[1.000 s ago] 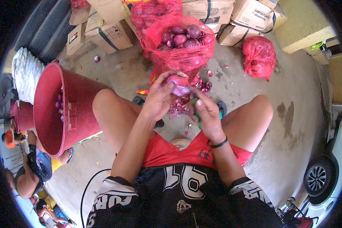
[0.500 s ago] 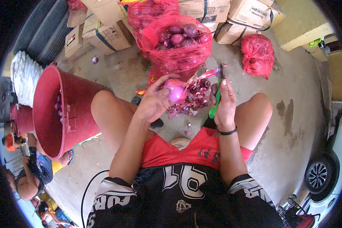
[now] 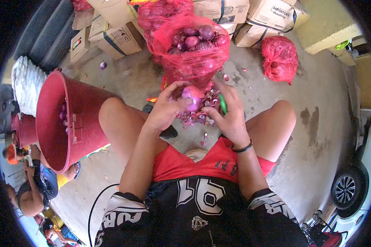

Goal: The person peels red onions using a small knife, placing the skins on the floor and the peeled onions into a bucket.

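A red onion (image 3: 193,100) with shiny purple skin sits in my left hand (image 3: 168,108), the thumb pressed on its side. My right hand (image 3: 232,114) is curled beside it, fingers blurred, with a green-handled knife (image 3: 223,103) held in it. The knife's blade is hidden. Its thumb points toward the onion; whether it touches cannot be made out. Below both hands a heap of onion peels (image 3: 190,120) lies on the concrete floor. Just beyond them stands an open red mesh bag (image 3: 218,59) full of onions.
A large red tub (image 3: 92,109) with onions inside stands at the left. Cardboard boxes (image 3: 115,39) line the back. A tied red bag (image 3: 279,59) lies at the back right. Another person (image 3: 41,181) sits at the far left. A parked car's wheel (image 3: 344,188) shows at right.
My right hand has moved left to the onion, turning the knife. The peel strip stretched between the onion and knife is no longer seen. My left hand still holds the onion.
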`<state>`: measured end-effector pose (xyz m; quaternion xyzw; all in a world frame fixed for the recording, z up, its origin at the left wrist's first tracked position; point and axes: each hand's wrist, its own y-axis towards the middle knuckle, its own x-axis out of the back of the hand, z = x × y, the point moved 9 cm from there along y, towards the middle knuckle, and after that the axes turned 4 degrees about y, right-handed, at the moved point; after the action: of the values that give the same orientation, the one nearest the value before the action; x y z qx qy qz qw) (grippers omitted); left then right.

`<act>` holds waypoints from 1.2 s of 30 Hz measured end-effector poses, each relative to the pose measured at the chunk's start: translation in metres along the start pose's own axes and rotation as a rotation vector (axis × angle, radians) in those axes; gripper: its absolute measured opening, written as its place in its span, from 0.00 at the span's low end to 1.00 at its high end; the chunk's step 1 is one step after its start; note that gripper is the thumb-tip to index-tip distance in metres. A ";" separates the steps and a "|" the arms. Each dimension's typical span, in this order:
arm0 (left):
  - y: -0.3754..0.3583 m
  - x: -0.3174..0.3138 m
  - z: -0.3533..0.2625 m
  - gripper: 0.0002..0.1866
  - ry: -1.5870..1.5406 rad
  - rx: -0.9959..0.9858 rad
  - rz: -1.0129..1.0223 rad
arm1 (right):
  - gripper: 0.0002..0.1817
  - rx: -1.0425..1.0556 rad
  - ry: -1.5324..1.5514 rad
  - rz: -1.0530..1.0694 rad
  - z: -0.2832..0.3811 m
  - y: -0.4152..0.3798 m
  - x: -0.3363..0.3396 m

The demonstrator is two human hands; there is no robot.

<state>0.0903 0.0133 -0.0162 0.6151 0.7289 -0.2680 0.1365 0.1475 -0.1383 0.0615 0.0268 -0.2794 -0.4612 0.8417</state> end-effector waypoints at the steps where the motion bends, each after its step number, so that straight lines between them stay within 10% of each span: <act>1: 0.000 -0.002 0.001 0.25 0.033 0.007 0.013 | 0.31 0.086 -0.041 0.037 0.008 0.001 -0.003; 8: 0.001 -0.009 0.002 0.26 0.153 -0.017 0.089 | 0.13 0.097 0.014 -0.067 -0.002 -0.003 -0.001; 17: -0.002 -0.024 -0.005 0.28 0.332 -0.044 0.123 | 0.10 -0.431 0.217 -0.078 -0.044 -0.024 -0.017; 23: -0.001 -0.017 -0.004 0.26 0.338 -0.030 0.111 | 0.14 0.120 -0.090 -0.039 0.003 -0.010 -0.005; 36: 0.008 -0.023 -0.005 0.26 0.726 -0.021 0.178 | 0.12 -0.254 -0.095 -0.141 -0.029 -0.018 -0.012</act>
<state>0.1038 -0.0024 -0.0021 0.7294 0.6763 -0.0119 -0.1017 0.1428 -0.1451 0.0264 -0.0821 -0.2556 -0.5515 0.7898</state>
